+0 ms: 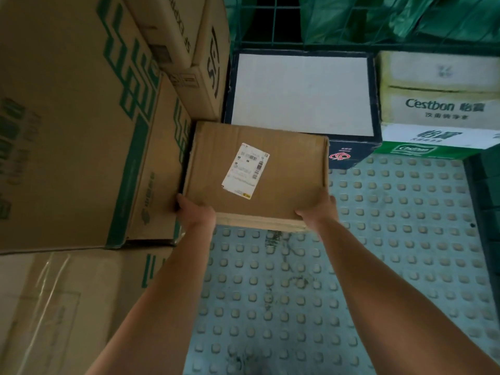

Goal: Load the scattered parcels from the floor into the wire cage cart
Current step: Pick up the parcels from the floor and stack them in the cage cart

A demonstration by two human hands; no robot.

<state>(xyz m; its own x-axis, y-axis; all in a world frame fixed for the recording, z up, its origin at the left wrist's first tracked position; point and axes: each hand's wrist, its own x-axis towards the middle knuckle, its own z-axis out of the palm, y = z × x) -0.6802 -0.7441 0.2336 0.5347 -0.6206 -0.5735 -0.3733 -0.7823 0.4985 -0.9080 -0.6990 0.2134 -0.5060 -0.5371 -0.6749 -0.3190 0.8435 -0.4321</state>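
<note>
floor: studded mat [392, 266] underfoot, 6 o'clock out to 3 o'clock
taped box: clear-taped carton [54, 307] at 8 o'clock, nearest
left hand: left hand [193, 212] at near-left corner of parcel, fingers tucked under the edge, holding it
right hand: right hand [320, 212] at near-right corner, fingers under the edge, holding it
parcel: brown box [284, 171] at centre, held in both hands above the mat, white label [245, 170] on top, tilted
left stack: big cartons with green print [67, 117] at 9 to 11 o'clock, parcel's left edge just beside them
dark box: navy box with white top [303, 93] at 12 o'clock, just behind parcel
water case: Cestbon carton [441, 104] at 2 o'clock, beside navy box
cage: green wire panel [270, 23] at 12 o'clock, farthest
plastic: green sheet [405, 17] behind the wire
</note>
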